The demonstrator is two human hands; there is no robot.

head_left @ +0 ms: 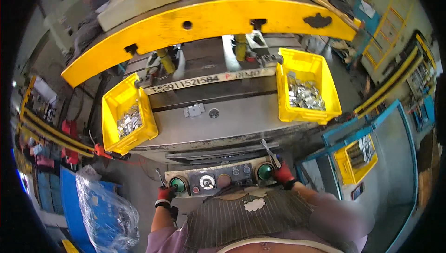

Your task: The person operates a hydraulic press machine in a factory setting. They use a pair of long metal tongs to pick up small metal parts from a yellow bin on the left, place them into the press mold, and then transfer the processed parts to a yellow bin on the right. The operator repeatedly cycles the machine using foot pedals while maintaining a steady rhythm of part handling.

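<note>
My right hand (283, 174), in a red glove, is closed on a long silver tool (270, 153) with a flat shaft; its exact kind is unclear. This hand sits beside the right green push button (265, 171) on the control panel (234, 172). At the panel's left end, my red-gloved left hand (166, 194) is closed beside the left green button (177, 184). A thin metal tool (160, 176) juts up from it, its grip hidden by the fingers. Ahead on the press table, a small grey metal part (194, 110) lies beside a round hole (213, 113).
Yellow bins of small metal parts stand at the table's left (108, 125) and right (332, 81). A yellow press beam (218, 18) spans above the die. To the right, another yellow bin (346, 171) rests on a blue-framed stand (409, 127); plastic-wrapped goods (109, 211) are left.
</note>
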